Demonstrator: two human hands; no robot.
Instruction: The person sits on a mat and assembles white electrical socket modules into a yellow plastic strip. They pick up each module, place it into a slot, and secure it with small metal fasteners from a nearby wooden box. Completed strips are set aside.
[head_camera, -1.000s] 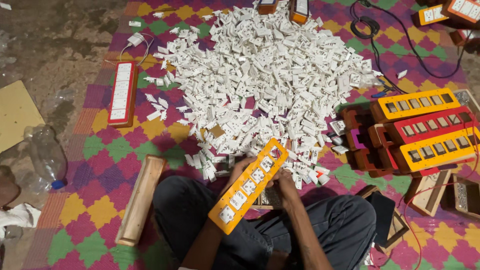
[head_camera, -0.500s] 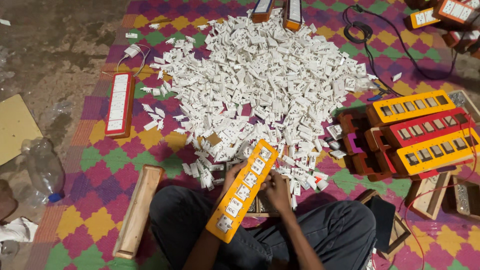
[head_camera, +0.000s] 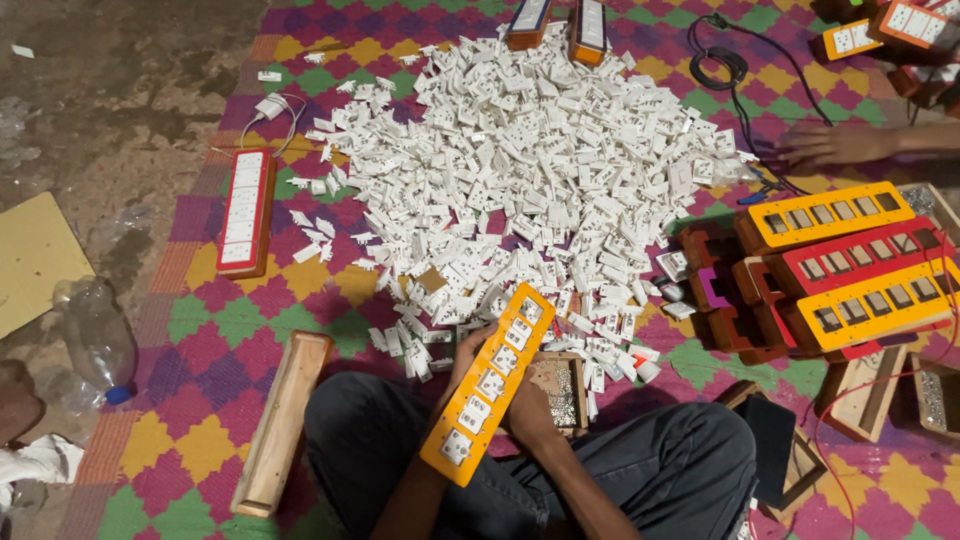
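- We see the long yellow panel (head_camera: 487, 385) lying tilted across the person's lap, its upper end near the heap of white sockets (head_camera: 520, 170).
- The left hand (head_camera: 468, 350) grips the panel's left edge; its fingers are closed round that edge, mostly hidden behind the panel.
- The right hand (head_camera: 530, 410) holds the panel's right edge, fingers curled shut on it from below.
- Several white sockets already sit in the panel's windows.
- A small box of metal bits (head_camera: 562, 390) lies just beside the right hand.
- To the right we see a stack of yellow and red panels (head_camera: 850, 265) with empty windows.
- Another person's hand (head_camera: 835, 145) rests on the checked mat (head_camera: 210, 330) at the heap's far right.
- A wooden box (head_camera: 283, 420) lies left of the lap, and a red and white strip (head_camera: 246, 210) farther left.
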